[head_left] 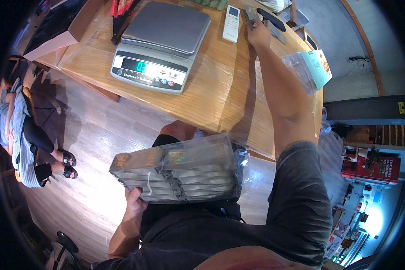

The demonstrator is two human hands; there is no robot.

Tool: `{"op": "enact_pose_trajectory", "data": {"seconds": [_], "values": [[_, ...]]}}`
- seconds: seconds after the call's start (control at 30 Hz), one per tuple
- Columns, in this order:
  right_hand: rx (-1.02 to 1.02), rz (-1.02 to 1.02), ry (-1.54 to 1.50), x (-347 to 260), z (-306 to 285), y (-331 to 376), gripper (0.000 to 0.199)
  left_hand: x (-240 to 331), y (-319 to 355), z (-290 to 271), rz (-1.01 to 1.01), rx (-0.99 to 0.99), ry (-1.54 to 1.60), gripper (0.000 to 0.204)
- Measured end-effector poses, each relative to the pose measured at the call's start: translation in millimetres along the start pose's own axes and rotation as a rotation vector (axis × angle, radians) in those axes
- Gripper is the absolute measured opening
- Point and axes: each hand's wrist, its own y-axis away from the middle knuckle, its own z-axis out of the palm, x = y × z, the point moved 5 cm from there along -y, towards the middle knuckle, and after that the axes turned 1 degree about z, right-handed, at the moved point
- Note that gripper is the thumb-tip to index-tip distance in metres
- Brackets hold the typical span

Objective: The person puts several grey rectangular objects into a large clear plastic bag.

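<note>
My left hand (134, 205) is closed on the lower left edge of a clear plastic bag (180, 168) packed with stacked dark grey packets, held over my lap. Gold print shows on the packets along its top. My right arm reaches across the wooden table (229, 99) to its far right. There my right hand (259, 34) has its fingers closed at the edge of a flat grey piece (251, 14); its exact kind is too small to tell. Beside that piece lies a dark, elongated handle-like object (272, 20).
An electronic scale (162, 49) with a bare steel platform stands left of a white remote control (231, 24). A pale green printed package (317, 67) lies by the right edge. An open cardboard box (54, 45) is at far left. Another person (24, 135) sits on the left.
</note>
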Motion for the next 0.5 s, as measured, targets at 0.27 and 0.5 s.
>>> {"op": "enact_pose_trajectory", "data": {"seconds": [0.27, 0.5], "values": [[0.151, 0.107, -0.535, 34.1, -106.1, 105.1, 0.052, -6.4, 4.2, -7.9, -0.007, -0.045, -0.039, 0.089], [0.048, 0.421, -1.061, 33.5, -232.3, 319.1, 0.063, 9.4, 19.3, 19.2, 0.032, -0.159, -0.050, 0.085]]}}
